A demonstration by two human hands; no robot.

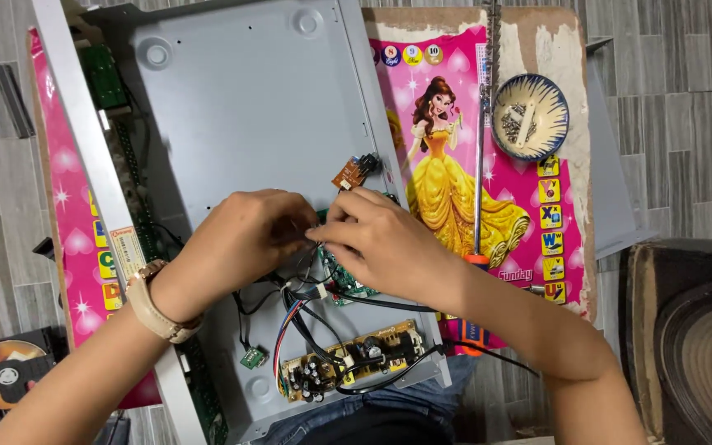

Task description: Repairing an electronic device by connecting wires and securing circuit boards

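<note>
green circuit board, tangled wires, grey chassis

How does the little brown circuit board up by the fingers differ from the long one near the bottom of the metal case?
The small brown board is tiny, nearly bare and sits tilted; the long board is far larger, crowded with black parts and lies flat in the grey case. Wires run to both.

The floor is laid with grey wood-look tiles in staggered planks, evenly lit with soft shadows. On it stands a low wooden table with chipped, whitish worn edges, covered by a pink children's poster showing a cartoon princess in a yellow gown. At the lower right sits a dark speaker cabinet with a round cone.
</note>
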